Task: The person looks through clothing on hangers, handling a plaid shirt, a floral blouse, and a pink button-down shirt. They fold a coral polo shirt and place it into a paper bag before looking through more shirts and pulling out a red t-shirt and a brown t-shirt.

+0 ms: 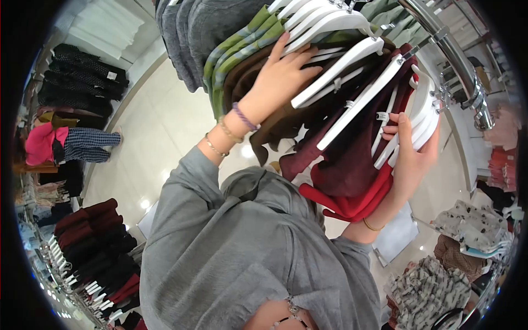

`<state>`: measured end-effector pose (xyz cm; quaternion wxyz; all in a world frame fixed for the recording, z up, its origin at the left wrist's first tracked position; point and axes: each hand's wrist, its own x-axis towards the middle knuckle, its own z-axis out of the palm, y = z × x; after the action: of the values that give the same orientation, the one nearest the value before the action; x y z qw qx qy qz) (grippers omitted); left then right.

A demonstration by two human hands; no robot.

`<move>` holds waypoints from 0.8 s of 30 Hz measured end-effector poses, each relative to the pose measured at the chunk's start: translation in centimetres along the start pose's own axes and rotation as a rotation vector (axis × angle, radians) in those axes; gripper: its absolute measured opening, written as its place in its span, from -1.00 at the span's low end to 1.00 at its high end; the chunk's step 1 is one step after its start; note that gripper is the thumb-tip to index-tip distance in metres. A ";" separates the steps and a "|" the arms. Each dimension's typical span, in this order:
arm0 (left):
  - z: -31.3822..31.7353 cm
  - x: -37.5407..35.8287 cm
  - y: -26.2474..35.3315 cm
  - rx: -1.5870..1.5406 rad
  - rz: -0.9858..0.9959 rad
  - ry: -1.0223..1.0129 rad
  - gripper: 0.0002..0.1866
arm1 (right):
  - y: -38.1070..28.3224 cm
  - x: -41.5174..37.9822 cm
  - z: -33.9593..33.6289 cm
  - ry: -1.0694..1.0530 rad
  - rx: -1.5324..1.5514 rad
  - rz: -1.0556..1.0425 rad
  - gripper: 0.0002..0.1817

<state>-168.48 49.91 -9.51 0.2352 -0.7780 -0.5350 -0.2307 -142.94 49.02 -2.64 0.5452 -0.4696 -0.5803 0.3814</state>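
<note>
My left hand (283,77), with a purple hair tie and bracelets at the wrist, lies with fingers spread against brown garments (242,77) and the white hangers above them. My right hand (415,151) is closed around white clothes hangers (423,104) at the right end of the row, its thumb on top. Red garments (352,201) hang below it. Between my hands, a white hanger (360,102) carries a dark maroon garment (349,159). Green checked garments (239,44) hang to the left of the brown ones.
A chrome rail (448,49) runs along the upper right. Grey garments (206,33) hang at the top. Racks of dark clothes (96,247) stand at left, and patterned clothes (432,291) at lower right. A person in a pink top (41,143) stands at far left on the pale tiled floor (165,121).
</note>
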 end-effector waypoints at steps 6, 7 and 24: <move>-3.7 -0.5 0.6 -0.465 -0.180 0.037 -0.81 | 0.4 0.0 0.1 0.015 0.073 0.005 -0.26; -3.8 -0.5 0.6 -0.467 -0.178 0.026 -0.78 | 0.4 0.0 0.1 0.005 0.067 0.001 -0.26; -4.3 -0.5 -0.3 -0.736 -0.245 -0.032 -0.65 | 0.6 -0.2 0.0 -0.025 0.078 0.000 -0.25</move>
<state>-169.34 46.98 -6.38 -0.0972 -0.7443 -0.5088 -0.4215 -142.88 49.04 -3.31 0.5557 -0.4433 -0.5718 0.4096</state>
